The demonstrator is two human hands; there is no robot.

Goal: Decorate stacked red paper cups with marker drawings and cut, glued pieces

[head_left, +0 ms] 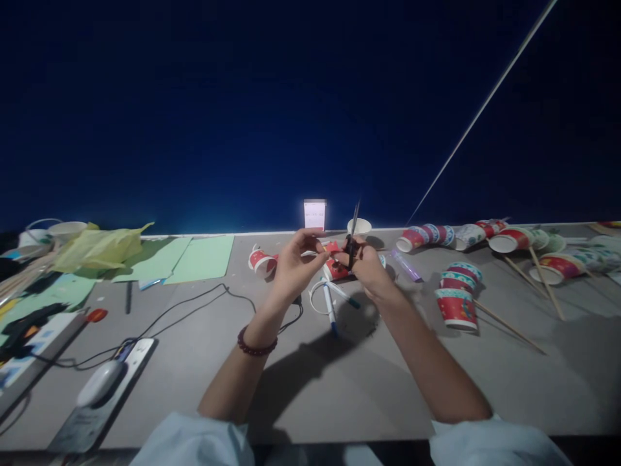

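Observation:
My left hand is closed, thumb and fingers pinching a small piece of red patterned paper cup. Beside it my right hand is wrapped round dark scissors, whose blades point up and away from me. Directly under the hands lie more red cup material, partly hidden, and two white markers, one with a blue end and one with a green end. A thin white ring touches the markers. A cut red paper cup lies left of my left hand.
Stacked patterned cups on wooden sticks lie to the right. A lit phone stands at the back, with a pale round cup nearby. Leftward are green paper, a yellow bag, cables and a power strip.

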